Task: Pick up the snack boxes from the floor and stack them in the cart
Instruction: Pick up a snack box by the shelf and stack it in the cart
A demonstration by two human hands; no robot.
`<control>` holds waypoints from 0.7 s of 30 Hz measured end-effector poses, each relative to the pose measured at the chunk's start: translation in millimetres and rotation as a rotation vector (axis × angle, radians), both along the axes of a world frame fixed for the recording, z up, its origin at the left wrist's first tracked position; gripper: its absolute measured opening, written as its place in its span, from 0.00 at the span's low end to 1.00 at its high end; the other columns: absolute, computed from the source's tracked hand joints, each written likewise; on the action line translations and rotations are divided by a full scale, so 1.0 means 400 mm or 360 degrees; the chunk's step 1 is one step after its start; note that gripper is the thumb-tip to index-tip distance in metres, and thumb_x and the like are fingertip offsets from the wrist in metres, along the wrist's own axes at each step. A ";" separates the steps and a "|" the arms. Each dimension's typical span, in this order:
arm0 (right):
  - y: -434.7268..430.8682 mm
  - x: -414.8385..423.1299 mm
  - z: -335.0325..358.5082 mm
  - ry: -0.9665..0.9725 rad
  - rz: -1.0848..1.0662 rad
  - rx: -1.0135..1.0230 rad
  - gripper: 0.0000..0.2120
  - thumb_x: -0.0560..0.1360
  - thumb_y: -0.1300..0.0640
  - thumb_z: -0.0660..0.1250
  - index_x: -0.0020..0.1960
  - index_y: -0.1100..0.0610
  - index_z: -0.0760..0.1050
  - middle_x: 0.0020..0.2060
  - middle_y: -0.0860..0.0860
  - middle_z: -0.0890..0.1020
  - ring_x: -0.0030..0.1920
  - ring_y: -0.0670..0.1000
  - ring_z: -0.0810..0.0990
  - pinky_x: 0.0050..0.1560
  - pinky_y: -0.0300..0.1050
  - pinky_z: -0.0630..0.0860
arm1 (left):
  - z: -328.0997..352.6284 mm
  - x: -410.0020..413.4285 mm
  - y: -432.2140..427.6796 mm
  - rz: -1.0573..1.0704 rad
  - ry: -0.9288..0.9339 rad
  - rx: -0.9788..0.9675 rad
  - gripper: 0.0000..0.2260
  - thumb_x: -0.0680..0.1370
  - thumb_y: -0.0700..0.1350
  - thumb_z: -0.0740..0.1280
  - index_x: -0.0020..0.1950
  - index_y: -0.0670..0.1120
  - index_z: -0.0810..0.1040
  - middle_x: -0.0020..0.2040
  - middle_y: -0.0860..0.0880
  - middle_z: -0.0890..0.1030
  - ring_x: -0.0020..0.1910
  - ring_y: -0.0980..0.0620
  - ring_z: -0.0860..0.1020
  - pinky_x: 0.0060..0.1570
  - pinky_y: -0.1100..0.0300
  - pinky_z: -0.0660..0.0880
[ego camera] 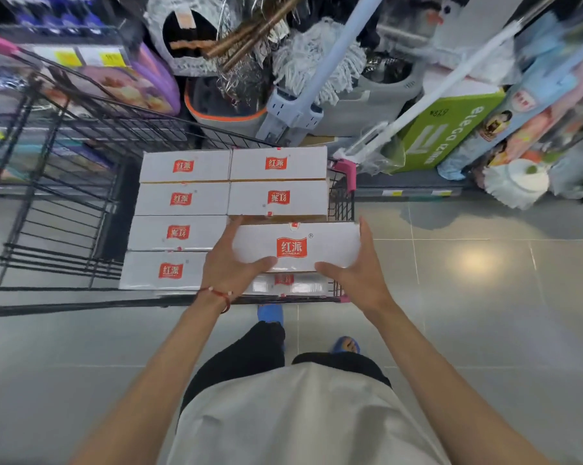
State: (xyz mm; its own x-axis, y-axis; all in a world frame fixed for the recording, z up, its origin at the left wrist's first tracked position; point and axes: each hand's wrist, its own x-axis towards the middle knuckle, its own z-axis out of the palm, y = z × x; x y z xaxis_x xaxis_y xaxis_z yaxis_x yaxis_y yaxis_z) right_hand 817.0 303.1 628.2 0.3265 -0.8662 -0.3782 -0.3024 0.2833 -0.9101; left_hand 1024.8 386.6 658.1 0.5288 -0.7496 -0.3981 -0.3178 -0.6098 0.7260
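Gripping snack box [296,246] ends: left hand [229,266], right hand [354,276]; lower box [285,280] mostly hidden; cart [342,199] cropped left.

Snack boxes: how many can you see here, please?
8 boxes: four in the cart's left column, two at back right, one box held between left hand and right hand, one partly covered beneath it. More may lie underneath.
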 end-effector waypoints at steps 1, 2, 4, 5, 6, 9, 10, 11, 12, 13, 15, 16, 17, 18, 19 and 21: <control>-0.002 0.020 -0.006 0.0014 -0.0023 0.0016 0.46 0.66 0.64 0.83 0.71 0.36 0.62 0.65 0.42 0.76 0.67 0.45 0.76 0.62 0.45 0.81 | -0.009 0.020 -0.011 -0.0023 0.0013 0.0015 0.37 0.70 0.48 0.79 0.75 0.53 0.64 0.66 0.55 0.71 0.71 0.46 0.68 0.71 0.47 0.67; -0.004 0.040 -0.014 0.0024 -0.0039 0.0032 0.46 0.66 0.63 0.84 0.73 0.39 0.62 0.65 0.43 0.76 0.68 0.46 0.75 0.62 0.48 0.82 | -0.020 0.039 -0.021 -0.0046 0.0022 0.0035 0.38 0.70 0.48 0.79 0.75 0.52 0.64 0.69 0.53 0.71 0.72 0.46 0.67 0.72 0.47 0.65; -0.008 0.071 -0.028 0.0055 -0.0072 0.0067 0.47 0.66 0.63 0.84 0.74 0.42 0.61 0.66 0.44 0.75 0.69 0.46 0.75 0.64 0.50 0.81 | -0.043 0.075 -0.040 -0.0087 0.0021 0.0097 0.39 0.70 0.49 0.79 0.76 0.51 0.63 0.74 0.50 0.69 0.74 0.45 0.66 0.73 0.48 0.64; -0.010 0.084 -0.035 0.0084 -0.0090 0.0079 0.47 0.66 0.63 0.83 0.74 0.42 0.61 0.66 0.44 0.75 0.69 0.46 0.74 0.65 0.49 0.80 | -0.055 0.092 -0.050 -0.0102 0.0011 0.0128 0.40 0.69 0.50 0.79 0.77 0.51 0.63 0.75 0.49 0.69 0.74 0.45 0.66 0.73 0.48 0.63; -0.012 0.093 -0.043 0.0119 -0.0103 0.0096 0.46 0.67 0.63 0.83 0.73 0.41 0.60 0.66 0.45 0.75 0.69 0.47 0.74 0.66 0.48 0.79 | -0.067 0.105 -0.060 -0.0113 0.0008 0.0158 0.41 0.69 0.51 0.80 0.77 0.51 0.63 0.76 0.49 0.69 0.75 0.44 0.66 0.73 0.47 0.63; -0.025 0.118 -0.070 0.0179 -0.0164 0.0144 0.46 0.64 0.57 0.83 0.72 0.42 0.61 0.65 0.46 0.76 0.69 0.51 0.75 0.65 0.54 0.80 | -0.097 0.127 -0.092 -0.0159 -0.0010 0.0233 0.41 0.68 0.52 0.80 0.76 0.51 0.65 0.75 0.48 0.70 0.74 0.44 0.67 0.72 0.47 0.64; -0.030 0.124 -0.082 0.0200 -0.0183 0.0167 0.46 0.62 0.55 0.83 0.73 0.42 0.62 0.65 0.46 0.76 0.68 0.51 0.76 0.64 0.58 0.81 | -0.107 0.130 -0.102 -0.0169 -0.0025 0.0256 0.40 0.68 0.53 0.80 0.76 0.51 0.65 0.74 0.49 0.71 0.73 0.44 0.68 0.72 0.47 0.65; -0.037 0.130 -0.095 0.0200 -0.0200 0.0195 0.46 0.63 0.56 0.83 0.74 0.43 0.62 0.65 0.46 0.77 0.68 0.51 0.76 0.63 0.61 0.81 | -0.118 0.132 -0.112 -0.0174 -0.0049 0.0272 0.40 0.68 0.53 0.80 0.76 0.51 0.65 0.74 0.49 0.72 0.73 0.44 0.69 0.72 0.47 0.66; -0.044 0.135 -0.108 0.0192 -0.0208 0.0226 0.46 0.64 0.60 0.82 0.74 0.44 0.62 0.66 0.46 0.77 0.68 0.51 0.77 0.62 0.62 0.81 | -0.130 0.135 -0.120 -0.0174 -0.0073 0.0290 0.40 0.68 0.54 0.80 0.75 0.51 0.65 0.73 0.49 0.72 0.72 0.44 0.70 0.71 0.47 0.66; -0.051 0.138 -0.124 0.0183 -0.0211 0.0252 0.45 0.66 0.63 0.82 0.74 0.45 0.62 0.65 0.46 0.77 0.68 0.51 0.77 0.61 0.62 0.82 | -0.143 0.136 -0.127 -0.0167 -0.0089 0.0310 0.40 0.68 0.55 0.80 0.75 0.51 0.65 0.73 0.48 0.72 0.72 0.44 0.70 0.71 0.46 0.67; -0.066 0.140 -0.153 0.0180 -0.0213 0.0284 0.43 0.68 0.65 0.81 0.73 0.44 0.63 0.65 0.46 0.77 0.68 0.52 0.77 0.61 0.63 0.82 | -0.173 0.136 -0.140 -0.0147 -0.0088 0.0337 0.41 0.67 0.54 0.80 0.75 0.50 0.65 0.73 0.48 0.72 0.72 0.44 0.70 0.71 0.45 0.67; -0.072 0.140 -0.167 0.0183 -0.0205 0.0299 0.43 0.68 0.65 0.81 0.73 0.44 0.62 0.65 0.46 0.76 0.68 0.52 0.76 0.61 0.63 0.82 | -0.186 0.134 -0.145 -0.0142 -0.0096 0.0349 0.41 0.67 0.54 0.80 0.75 0.50 0.65 0.73 0.48 0.72 0.72 0.44 0.70 0.71 0.44 0.68; -0.076 0.142 -0.179 0.0190 -0.0197 0.0317 0.43 0.68 0.65 0.81 0.73 0.43 0.62 0.65 0.46 0.76 0.69 0.53 0.76 0.61 0.63 0.82 | -0.197 0.133 -0.150 -0.0139 -0.0119 0.0364 0.41 0.67 0.54 0.80 0.75 0.50 0.65 0.72 0.48 0.73 0.71 0.44 0.70 0.71 0.44 0.68; -0.080 0.145 -0.187 0.0202 -0.0188 0.0335 0.42 0.69 0.66 0.80 0.72 0.43 0.62 0.65 0.46 0.76 0.69 0.53 0.75 0.61 0.63 0.82 | -0.207 0.133 -0.154 -0.0132 -0.0145 0.0379 0.41 0.67 0.55 0.80 0.75 0.50 0.65 0.72 0.48 0.73 0.71 0.44 0.71 0.70 0.44 0.69; -0.084 0.149 -0.195 0.0205 -0.0186 0.0342 0.41 0.69 0.66 0.80 0.72 0.44 0.63 0.65 0.46 0.76 0.69 0.53 0.75 0.62 0.62 0.81 | -0.216 0.135 -0.157 -0.0115 -0.0162 0.0395 0.41 0.67 0.55 0.80 0.75 0.51 0.64 0.72 0.48 0.73 0.71 0.44 0.71 0.69 0.44 0.69; -0.090 0.153 -0.206 0.0208 -0.0198 0.0348 0.40 0.69 0.68 0.79 0.71 0.44 0.64 0.64 0.47 0.76 0.68 0.53 0.75 0.62 0.61 0.81 | -0.228 0.136 -0.158 -0.0077 -0.0165 0.0406 0.42 0.67 0.54 0.80 0.76 0.51 0.64 0.73 0.48 0.72 0.71 0.44 0.70 0.69 0.44 0.69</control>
State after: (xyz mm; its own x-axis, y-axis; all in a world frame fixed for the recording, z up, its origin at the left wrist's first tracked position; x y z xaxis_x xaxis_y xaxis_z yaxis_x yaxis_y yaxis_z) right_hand 878.3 267.3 545.7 0.1590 -0.7898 -0.5924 -0.3639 0.5109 -0.7788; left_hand 1079.1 323.5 567.1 0.5427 -0.6572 -0.5231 -0.4153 -0.7513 0.5129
